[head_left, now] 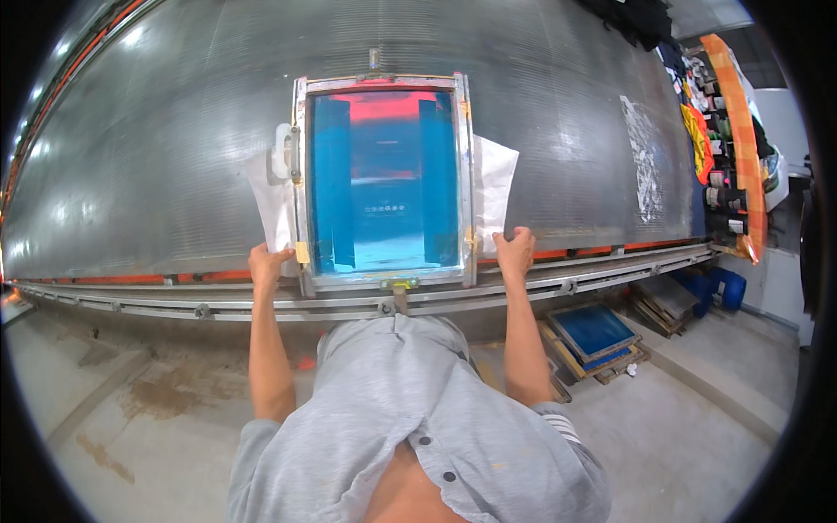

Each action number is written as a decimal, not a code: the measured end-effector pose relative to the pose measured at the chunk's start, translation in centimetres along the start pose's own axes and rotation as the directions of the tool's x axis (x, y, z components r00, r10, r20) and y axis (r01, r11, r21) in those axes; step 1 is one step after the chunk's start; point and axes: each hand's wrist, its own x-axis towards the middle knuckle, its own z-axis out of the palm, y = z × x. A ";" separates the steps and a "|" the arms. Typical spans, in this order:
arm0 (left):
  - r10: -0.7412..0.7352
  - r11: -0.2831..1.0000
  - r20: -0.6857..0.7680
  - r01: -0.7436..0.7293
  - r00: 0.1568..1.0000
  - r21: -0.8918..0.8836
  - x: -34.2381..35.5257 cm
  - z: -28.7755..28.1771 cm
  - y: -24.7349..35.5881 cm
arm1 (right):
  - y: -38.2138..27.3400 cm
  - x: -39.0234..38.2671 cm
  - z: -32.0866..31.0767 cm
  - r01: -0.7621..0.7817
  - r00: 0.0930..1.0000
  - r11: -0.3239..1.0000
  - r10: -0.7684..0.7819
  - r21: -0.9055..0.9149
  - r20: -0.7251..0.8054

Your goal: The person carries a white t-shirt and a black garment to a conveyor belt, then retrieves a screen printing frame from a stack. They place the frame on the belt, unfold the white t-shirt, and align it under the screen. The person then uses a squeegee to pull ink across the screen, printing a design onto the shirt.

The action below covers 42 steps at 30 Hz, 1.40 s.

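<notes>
A grey snap-front shirt (375,392) lies nearest, below the blue-meshed screen-printing frame (466,179). Under that frame, on the long printing table (567,157), is a white sheet (495,187), jutting out both sides. At the frame's lower left, the left hand (266,263) pinches the sheet's edge; at its lower right, the right hand (516,251) pinches the opposite edge.

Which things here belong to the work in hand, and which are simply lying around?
Seemingly in use:
framed blue screen
white sheet beneath it
left hand and right hand, gripping the sheet
metal table

Seemingly lying about:
stacked frames
blue container
dark cloth
</notes>
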 end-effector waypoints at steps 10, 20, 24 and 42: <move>0.006 0.971 0.225 0.048 0.974 -0.235 1.3 -0.8 -0.6 | 1.4 2.6 -1.1 -0.098 0.909 0.963 -0.015 0.251 0.415; -0.001 0.986 0.258 0.043 0.966 -0.160 2.8 -1.1 -1.4 | 1.3 2.9 -0.4 -0.044 0.845 0.875 -0.226 0.483 0.486; -0.080 0.996 0.308 0.090 0.948 -0.021 1.7 -2.4 1.0 | 0.7 3.3 -1.7 -0.097 0.808 0.887 -0.194 0.451 0.556; 0.261 0.856 -0.210 -0.125 0.942 0.502 -2.6 -0.4 -2.5 | 2.3 -2.5 -1.6 0.354 0.935 0.931 -0.353 -0.089 0.029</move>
